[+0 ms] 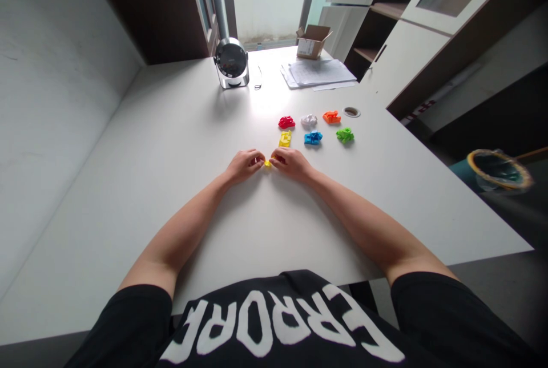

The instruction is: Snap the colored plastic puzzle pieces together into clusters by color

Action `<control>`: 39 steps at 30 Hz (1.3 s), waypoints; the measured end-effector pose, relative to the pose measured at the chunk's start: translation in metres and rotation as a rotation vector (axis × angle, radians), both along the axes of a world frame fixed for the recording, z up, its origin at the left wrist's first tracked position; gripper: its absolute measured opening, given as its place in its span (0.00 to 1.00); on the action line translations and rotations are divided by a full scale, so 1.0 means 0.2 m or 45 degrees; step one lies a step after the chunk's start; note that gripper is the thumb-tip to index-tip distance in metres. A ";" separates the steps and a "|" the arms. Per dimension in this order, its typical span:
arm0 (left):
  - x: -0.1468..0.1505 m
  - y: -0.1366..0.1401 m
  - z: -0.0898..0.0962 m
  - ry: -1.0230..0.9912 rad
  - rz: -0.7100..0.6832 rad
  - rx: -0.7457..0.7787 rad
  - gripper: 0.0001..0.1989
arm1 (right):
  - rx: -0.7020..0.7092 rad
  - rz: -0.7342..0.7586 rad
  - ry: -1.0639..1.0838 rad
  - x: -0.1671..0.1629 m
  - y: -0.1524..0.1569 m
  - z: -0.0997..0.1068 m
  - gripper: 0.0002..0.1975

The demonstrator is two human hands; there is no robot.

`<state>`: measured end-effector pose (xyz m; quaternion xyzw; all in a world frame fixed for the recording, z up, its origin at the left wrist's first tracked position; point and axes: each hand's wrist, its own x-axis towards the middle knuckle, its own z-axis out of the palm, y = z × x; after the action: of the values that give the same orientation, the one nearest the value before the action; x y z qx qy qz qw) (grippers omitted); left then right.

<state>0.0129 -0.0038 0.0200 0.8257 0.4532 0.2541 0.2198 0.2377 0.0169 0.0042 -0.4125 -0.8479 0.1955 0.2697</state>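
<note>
A small yellow plastic piece [268, 164] sits between my two hands, low over the table. From its left side, my left hand [245, 166] pinches it with closed fingertips. My right hand [293, 163] is closed on the other side, fingers curled around a bit of the same yellow. The fingers hide most of the piece, so its shape cannot be made out. Just beyond my right hand lies a yellow block-like part [285, 138]. Further pieces lie near it: red [286, 122], white [309, 120], orange [331, 117], blue [313, 138] and green [345, 135].
A roll of tape [351, 112] lies right of the coloured pieces. Farther back on the white table [180, 122] are papers [321, 73], an open cardboard box [313, 43] and a round black-and-silver device [232, 62]. A lined bin [492, 171] stands beyond the right edge.
</note>
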 end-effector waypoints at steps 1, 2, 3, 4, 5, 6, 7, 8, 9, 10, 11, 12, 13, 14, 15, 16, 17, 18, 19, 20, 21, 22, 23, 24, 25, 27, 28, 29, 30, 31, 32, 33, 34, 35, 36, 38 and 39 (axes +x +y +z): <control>0.00 0.00 0.00 0.000 0.000 0.001 0.09 | 0.000 -0.001 -0.002 0.00 0.00 0.00 0.09; 0.00 0.00 0.00 -0.001 0.001 0.001 0.09 | 0.000 0.000 -0.003 0.00 0.00 0.00 0.09; 0.00 0.00 0.00 -0.002 0.001 0.001 0.09 | 0.000 -0.001 -0.003 0.00 0.00 0.00 0.09; 0.00 0.00 0.00 -0.005 -0.001 0.001 0.09 | 0.000 -0.001 -0.003 0.00 0.00 0.00 0.09; 0.00 0.00 -0.01 -0.007 -0.004 0.000 0.09 | 0.001 -0.001 -0.002 0.00 0.00 0.00 0.09; 0.00 0.00 -0.01 -0.009 -0.007 0.000 0.09 | 0.003 -0.001 0.000 0.00 0.00 -0.01 0.09; 0.00 0.00 -0.01 -0.008 -0.010 -0.001 0.09 | 0.004 0.001 0.001 0.00 0.00 -0.01 0.09; 0.00 0.00 -0.01 -0.007 -0.012 -0.001 0.09 | 0.005 0.002 0.002 0.00 0.01 -0.01 0.09; 0.00 0.00 -0.01 -0.006 -0.014 -0.001 0.09 | 0.007 0.005 0.003 0.00 0.01 -0.01 0.09; 0.00 0.00 -0.01 -0.006 -0.015 -0.001 0.09 | 0.008 0.007 0.004 0.00 0.01 -0.01 0.09; 0.00 0.00 -0.01 -0.007 -0.017 -0.001 0.09 | 0.011 0.007 0.006 0.00 0.01 -0.01 0.09; 0.00 0.00 -0.01 -0.008 -0.017 0.000 0.09 | 0.013 0.007 0.007 0.00 0.01 -0.01 0.09; 0.00 0.00 0.00 -0.010 -0.019 -0.001 0.09 | 0.016 0.007 0.008 0.00 0.01 -0.01 0.09; 0.00 0.00 0.00 -0.012 -0.019 -0.001 0.09 | 0.018 0.007 0.009 0.00 0.01 -0.01 0.09; 0.00 0.00 0.00 -0.012 -0.020 -0.002 0.09 | 0.019 0.008 0.009 0.00 0.01 -0.01 0.09; 0.00 0.00 0.00 -0.012 -0.020 -0.004 0.09 | 0.020 0.009 0.009 0.00 0.01 -0.01 0.09; 0.00 0.00 0.00 -0.011 -0.020 -0.006 0.09 | 0.020 0.011 0.009 0.00 0.01 -0.01 0.09; 0.00 0.00 0.00 -0.011 -0.020 -0.008 0.09 | 0.018 0.012 0.009 0.00 0.01 -0.01 0.09; 0.00 0.00 0.00 -0.009 -0.018 -0.010 0.09 | 0.016 0.012 0.009 0.00 0.01 -0.01 0.09; 0.00 0.00 0.00 -0.008 -0.017 -0.012 0.09 | 0.014 0.013 0.010 0.00 0.01 -0.01 0.09; 0.00 0.00 0.00 -0.007 -0.015 -0.013 0.09 | 0.013 0.013 0.011 0.00 0.01 -0.01 0.09; 0.00 0.00 0.00 -0.006 -0.016 -0.013 0.09 | 0.012 0.014 0.012 0.00 0.00 -0.01 0.09; 0.00 0.00 0.00 -0.006 -0.017 -0.012 0.09 | 0.013 0.012 0.012 0.00 0.00 -0.01 0.09; 0.00 0.00 0.00 -0.006 -0.017 -0.011 0.09 | 0.014 0.011 0.013 0.00 0.00 -0.01 0.09; 0.00 0.00 0.00 -0.006 -0.017 -0.009 0.09 | 0.014 0.009 0.013 0.00 0.00 -0.01 0.09; 0.00 0.00 0.01 -0.002 -0.013 -0.006 0.09 | 0.015 0.006 0.014 0.00 0.00 -0.01 0.09; 0.00 0.00 0.01 0.001 -0.011 -0.004 0.09 | 0.015 0.005 0.014 0.00 0.00 -0.01 0.09; 0.00 0.00 0.01 0.004 -0.010 -0.002 0.09 | 0.013 0.004 0.013 0.00 0.00 -0.01 0.09; 0.00 0.00 0.01 0.007 -0.010 0.000 0.09 | 0.012 0.003 0.013 0.00 0.00 -0.01 0.09; 0.00 0.00 0.00 0.009 -0.011 0.002 0.09 | 0.012 0.001 0.013 0.00 0.00 -0.01 0.09; 0.00 0.00 0.00 0.008 -0.013 0.004 0.09 | 0.013 0.001 0.014 0.00 0.00 -0.01 0.09; 0.00 0.00 0.00 0.007 -0.015 0.007 0.09 | 0.015 0.001 0.015 0.00 0.00 -0.02 0.09; 0.00 0.00 0.00 0.005 -0.016 0.010 0.09 | 0.016 0.002 0.016 0.00 0.00 -0.02 0.09; 0.00 0.00 0.00 0.003 -0.017 0.013 0.09 | 0.018 0.003 0.016 0.00 0.01 -0.02 0.09; 0.00 0.00 0.00 0.003 -0.016 0.016 0.09 | 0.019 0.005 0.016 0.00 0.01 -0.02 0.09; 0.00 0.01 -0.01 0.004 -0.014 0.019 0.09 | 0.020 0.004 0.014 0.00 0.01 -0.02 0.09; 0.00 0.01 -0.01 0.004 -0.014 0.020 0.09 | 0.021 0.003 0.013 0.00 0.01 -0.02 0.09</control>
<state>0.0126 -0.0027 0.0184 0.8303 0.4469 0.2551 0.2140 0.2374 0.0181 0.0006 -0.4083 -0.8485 0.1910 0.2772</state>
